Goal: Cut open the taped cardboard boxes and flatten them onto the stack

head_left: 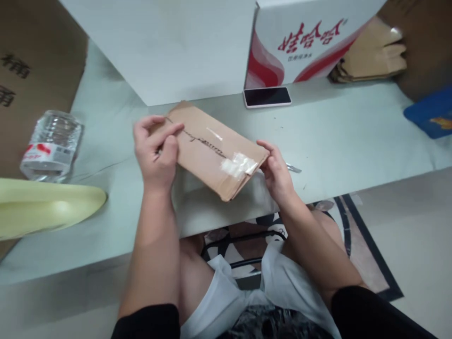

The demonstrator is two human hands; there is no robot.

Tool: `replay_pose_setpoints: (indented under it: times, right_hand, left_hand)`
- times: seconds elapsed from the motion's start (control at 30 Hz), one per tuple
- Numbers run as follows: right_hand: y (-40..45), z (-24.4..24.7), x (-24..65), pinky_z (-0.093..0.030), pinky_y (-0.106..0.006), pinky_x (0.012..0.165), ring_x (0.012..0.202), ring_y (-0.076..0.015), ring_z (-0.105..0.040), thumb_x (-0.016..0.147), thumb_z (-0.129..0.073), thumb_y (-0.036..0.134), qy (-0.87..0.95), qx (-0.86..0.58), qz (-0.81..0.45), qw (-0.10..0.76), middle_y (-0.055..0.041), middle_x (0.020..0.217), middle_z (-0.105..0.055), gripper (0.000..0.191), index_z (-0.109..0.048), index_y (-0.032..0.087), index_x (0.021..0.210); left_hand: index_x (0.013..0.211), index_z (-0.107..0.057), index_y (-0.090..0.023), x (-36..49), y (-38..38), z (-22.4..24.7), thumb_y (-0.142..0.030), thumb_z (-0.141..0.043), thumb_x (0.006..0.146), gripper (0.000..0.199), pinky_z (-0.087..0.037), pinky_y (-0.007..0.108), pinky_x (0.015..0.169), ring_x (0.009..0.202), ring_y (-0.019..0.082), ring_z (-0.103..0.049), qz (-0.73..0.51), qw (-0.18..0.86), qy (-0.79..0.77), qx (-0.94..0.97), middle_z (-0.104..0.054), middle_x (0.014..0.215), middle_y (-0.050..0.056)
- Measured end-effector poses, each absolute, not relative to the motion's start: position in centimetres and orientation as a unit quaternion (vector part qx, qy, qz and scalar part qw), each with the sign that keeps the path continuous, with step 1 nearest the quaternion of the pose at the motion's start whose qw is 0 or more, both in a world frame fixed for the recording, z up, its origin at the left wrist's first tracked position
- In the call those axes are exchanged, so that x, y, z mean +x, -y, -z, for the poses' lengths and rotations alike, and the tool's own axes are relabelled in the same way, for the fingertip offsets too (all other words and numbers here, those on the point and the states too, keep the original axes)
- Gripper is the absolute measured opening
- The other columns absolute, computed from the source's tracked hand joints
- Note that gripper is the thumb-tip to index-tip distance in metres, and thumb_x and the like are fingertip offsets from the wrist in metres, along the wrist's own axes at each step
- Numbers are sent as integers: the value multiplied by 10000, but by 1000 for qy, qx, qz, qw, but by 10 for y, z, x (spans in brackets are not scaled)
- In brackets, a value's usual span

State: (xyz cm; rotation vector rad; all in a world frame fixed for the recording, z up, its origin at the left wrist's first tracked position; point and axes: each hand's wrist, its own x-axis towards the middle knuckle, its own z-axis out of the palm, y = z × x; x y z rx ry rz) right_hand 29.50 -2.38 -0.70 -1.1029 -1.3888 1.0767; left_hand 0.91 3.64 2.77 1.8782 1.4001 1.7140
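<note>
Between my two hands, tilted above the table, is a flat folded brown cardboard box (208, 146) with a dark printed line and clear tape at its right end. My left hand (157, 148) grips its left end, thumb and forefinger resting on the upper face. At the right end, my right hand (277, 172) closes on the edge; some of its fingers are hidden beneath. Just beyond the right hand, a thin metal blade or tool (293, 168) lies on the table, partly hidden by the hand.
A white carton with red print (303, 44) stands at the back, a phone (267, 97) before it. Folded cardboard (374, 54) and a blue object (432, 113) are at right. A plastic bottle (52, 146), a large brown carton (38, 52) and a pale yellow object (49, 207) are at left.
</note>
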Motion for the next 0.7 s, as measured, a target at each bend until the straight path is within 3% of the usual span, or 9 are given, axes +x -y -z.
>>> replay_pose_setpoints:
  times: [0.1, 0.2, 0.33, 0.57, 0.7]
  right_hand:
    - [26, -1, 303, -536, -494, 1130, 1339, -277, -640, 961, -478, 729, 579, -456, -469, 487, -100, 1435, -669, 646, -508, 290, 1434]
    - [28, -9, 313, -502, -559, 1146, 1368, -304, -619, 1004, -497, 596, 615, -511, -450, 397, -98, 1455, -664, 494, -587, 285, 1377]
    - [29, -14, 315, -473, -603, 1145, 1320, -336, -638, 1017, -498, 475, 643, -548, -441, 303, -125, 1324, -725, 483, -571, 242, 1434]
    - [26, -13, 311, -453, -593, 1162, 1365, -334, -586, 977, -530, 358, 646, -565, -430, 279, -135, 1399, -684, 486, -551, 221, 1443]
    - [28, -8, 306, -392, -646, 1210, 1408, -372, -556, 883, -624, 311, 639, -583, -418, 278, -148, 1377, -693, 603, -517, 208, 1468]
  left_hand:
    - [950, -868, -276, 7, -40, -24, -639, -746, 844, 397, -441, 598, 1158, 1155, 318, -605, -618, 99, -479, 616, -629, 1150, 72]
    - [945, -873, -284, 4, -45, -20, -583, -778, 826, 335, -443, 618, 1125, 1150, 334, -598, -630, 106, -473, 607, -613, 1141, 75]
    - [900, -854, -242, 6, -49, -18, -499, -766, 820, 283, -426, 634, 1134, 1151, 342, -592, -642, 98, -473, 596, -582, 1100, 85]
    - [891, -824, -138, 30, -40, -29, -230, -627, 746, 261, -454, 531, 1132, 1102, 281, -619, -651, 76, -501, 565, -552, 1095, 100]
    - [865, -774, -90, 34, -35, -41, -162, -541, 717, 285, -470, 451, 1117, 1088, 243, -618, -663, 83, -542, 510, -536, 1069, 106]
